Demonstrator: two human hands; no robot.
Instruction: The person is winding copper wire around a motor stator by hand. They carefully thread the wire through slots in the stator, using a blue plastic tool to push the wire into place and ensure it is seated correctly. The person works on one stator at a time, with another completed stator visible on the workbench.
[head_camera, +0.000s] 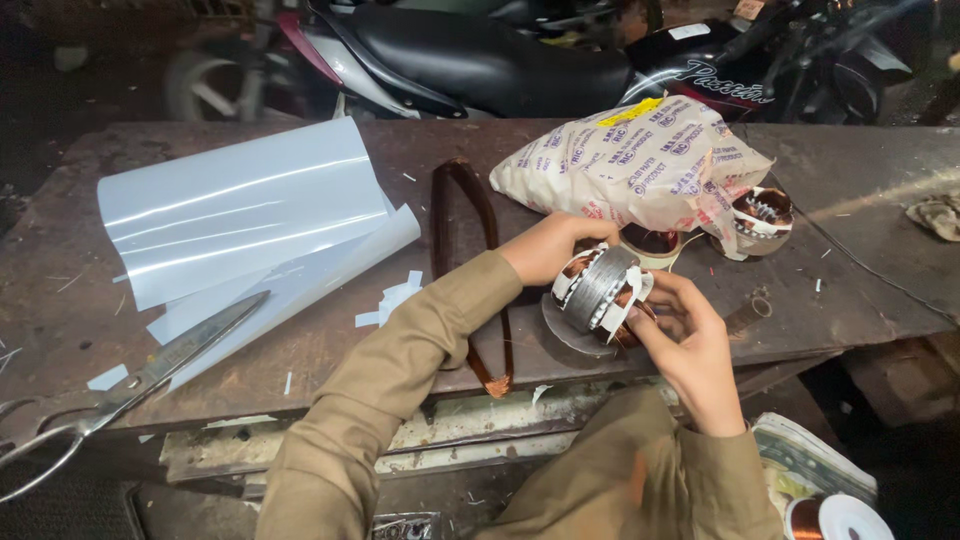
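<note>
My left hand (545, 247) and my right hand (688, 338) both grip a round metal motor stator (597, 288) with copper windings and white paper slips, held tilted just above the brown workbench (80, 290). The left hand holds its far side, the right hand its near right side. A long loop of copper wire (470, 215) lies on the bench just left of my left forearm.
White plastic sheets (240, 205) and large scissors (130, 385) lie at the left. A printed plastic bag (640, 160) and another wound stator (762, 215) sit behind my hands. A wire spool (835, 518) is at bottom right. A motorcycle (520, 50) stands behind the bench.
</note>
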